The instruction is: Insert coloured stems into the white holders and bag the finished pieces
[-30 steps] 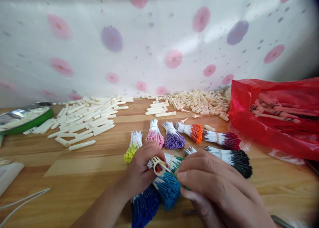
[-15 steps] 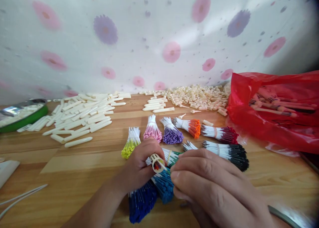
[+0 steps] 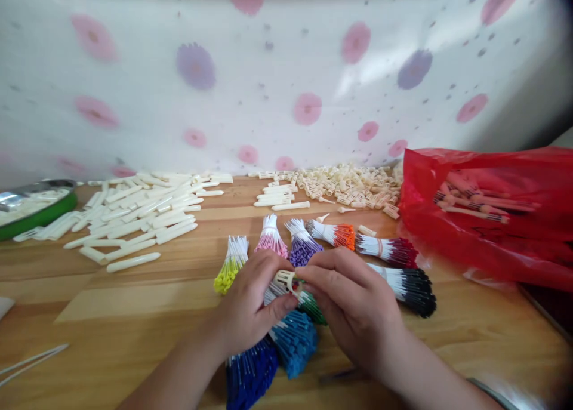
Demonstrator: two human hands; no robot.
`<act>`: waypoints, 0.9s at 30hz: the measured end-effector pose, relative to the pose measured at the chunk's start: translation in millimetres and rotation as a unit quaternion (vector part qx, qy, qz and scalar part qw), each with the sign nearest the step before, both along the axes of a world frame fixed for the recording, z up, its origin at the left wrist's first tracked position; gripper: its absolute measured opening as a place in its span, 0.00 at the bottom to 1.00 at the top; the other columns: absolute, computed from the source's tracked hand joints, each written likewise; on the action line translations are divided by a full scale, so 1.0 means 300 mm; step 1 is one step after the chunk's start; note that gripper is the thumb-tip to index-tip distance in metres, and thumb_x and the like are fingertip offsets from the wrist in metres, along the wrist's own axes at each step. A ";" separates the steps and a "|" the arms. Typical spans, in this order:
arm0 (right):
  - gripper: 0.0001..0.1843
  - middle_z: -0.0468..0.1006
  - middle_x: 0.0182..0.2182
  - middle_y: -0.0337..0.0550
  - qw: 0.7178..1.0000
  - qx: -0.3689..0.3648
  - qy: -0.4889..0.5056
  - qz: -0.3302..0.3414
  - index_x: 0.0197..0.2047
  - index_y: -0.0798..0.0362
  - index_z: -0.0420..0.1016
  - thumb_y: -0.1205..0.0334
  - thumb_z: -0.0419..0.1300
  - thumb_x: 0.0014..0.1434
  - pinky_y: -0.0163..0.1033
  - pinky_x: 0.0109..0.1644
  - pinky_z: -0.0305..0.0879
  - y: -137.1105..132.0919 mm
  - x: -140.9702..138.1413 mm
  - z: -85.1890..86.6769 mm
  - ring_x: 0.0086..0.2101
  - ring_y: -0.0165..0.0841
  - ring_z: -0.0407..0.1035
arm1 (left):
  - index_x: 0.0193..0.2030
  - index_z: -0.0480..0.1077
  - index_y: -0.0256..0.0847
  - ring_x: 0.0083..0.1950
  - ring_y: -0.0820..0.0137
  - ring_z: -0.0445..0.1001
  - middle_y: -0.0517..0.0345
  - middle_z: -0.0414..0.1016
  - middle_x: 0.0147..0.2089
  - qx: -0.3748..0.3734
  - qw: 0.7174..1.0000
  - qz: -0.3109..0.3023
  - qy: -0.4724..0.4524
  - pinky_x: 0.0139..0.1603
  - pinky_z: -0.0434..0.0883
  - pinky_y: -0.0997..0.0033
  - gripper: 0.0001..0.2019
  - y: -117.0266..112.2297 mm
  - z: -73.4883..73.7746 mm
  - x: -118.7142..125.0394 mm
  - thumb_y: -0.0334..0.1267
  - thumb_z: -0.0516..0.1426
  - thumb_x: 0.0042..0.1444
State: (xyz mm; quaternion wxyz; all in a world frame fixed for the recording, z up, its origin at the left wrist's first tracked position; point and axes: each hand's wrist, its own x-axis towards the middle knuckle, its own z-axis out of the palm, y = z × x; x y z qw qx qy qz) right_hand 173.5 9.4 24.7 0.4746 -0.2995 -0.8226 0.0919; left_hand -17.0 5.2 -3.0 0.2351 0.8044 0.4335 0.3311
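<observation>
My left hand point(image 3: 250, 299) is closed round a short cream slotted pen barrel piece point(image 3: 285, 279), its open end turned to the right. Coloured tips show faintly inside that end. At its mouth, my right hand point(image 3: 353, 299) pinches a thin green-tipped pen refill, now mostly hidden by the fingers. Beneath both hands lie bundles of refills with green point(image 3: 312, 307), light blue point(image 3: 294, 342) and dark blue point(image 3: 251, 371) ends. Just beyond are yellow point(image 3: 229, 270), pink point(image 3: 271, 240), purple point(image 3: 303, 246) and orange point(image 3: 342, 236) bundles, with dark red point(image 3: 398, 252) and black point(image 3: 414, 290) ones to the right.
Long cream pen tubes point(image 3: 145, 210) are heaped at the left, beside a green bowl point(image 3: 49, 212). Many slotted pieces point(image 3: 344, 183) lie along the flowered sheet point(image 3: 277, 58) at the back. A red plastic bag point(image 3: 474, 249) containing pens stands right; a white cord point(image 3: 33, 362) lies near left.
My right hand has moved away from the camera and closer to my left, its fingers now at the barrel's mouth. The refill, seen entering the barrel before, is mostly covered. The view has shifted slightly.
</observation>
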 end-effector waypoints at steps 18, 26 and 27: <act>0.07 0.72 0.28 0.40 0.982 -0.173 0.072 0.013 0.29 0.55 0.73 0.72 0.57 0.55 0.31 0.33 0.65 0.024 -0.022 -0.015 0.30 0.28 0.68 | 0.45 0.68 0.38 0.38 0.62 0.68 0.50 0.70 0.38 0.190 0.969 0.089 0.130 0.38 0.66 0.63 0.15 0.006 -0.004 -0.002 0.45 0.46 0.64; 0.09 0.69 0.21 0.36 0.924 -0.345 0.163 0.012 0.23 0.55 0.71 0.64 0.59 0.54 0.32 0.29 0.61 0.027 -0.039 -0.027 0.25 0.28 0.64 | 0.42 0.70 0.39 0.37 0.63 0.70 0.51 0.72 0.36 0.227 0.952 0.130 0.160 0.37 0.68 0.65 0.15 0.002 0.001 0.009 0.45 0.47 0.64; 0.09 0.69 0.22 0.36 0.920 -0.353 0.168 0.030 0.24 0.55 0.71 0.64 0.59 0.55 0.32 0.30 0.61 0.029 -0.036 -0.028 0.26 0.27 0.64 | 0.42 0.70 0.39 0.37 0.63 0.70 0.50 0.72 0.36 0.223 0.953 0.129 0.157 0.37 0.68 0.65 0.14 0.001 0.000 0.010 0.44 0.48 0.63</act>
